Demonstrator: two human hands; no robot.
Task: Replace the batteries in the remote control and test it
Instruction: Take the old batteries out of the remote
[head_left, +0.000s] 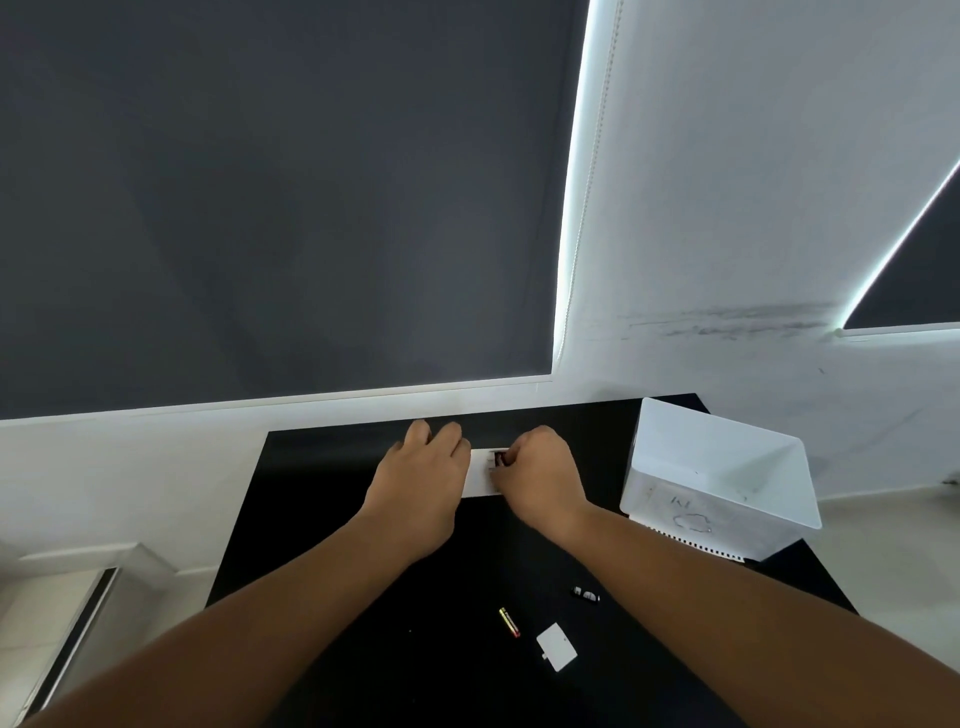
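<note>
The white remote control (480, 480) lies back-up on the black table (311, 493), with its battery bay open. The left hand (423, 467) covers its left end, grip closed over the far edge to pin it down. The right hand (540, 470) curls its fingers at the bay; whether that grip pinches a cell cannot be told. A striped battery (509, 622), a dark battery (585, 594) and the cover (557, 647) lie nearer the person. The remote is probably light, stiff, smooth plastic that slides easily, so it is best held by its long edges. The cells may roll and suit a pinch at mid-barrel.
</note>
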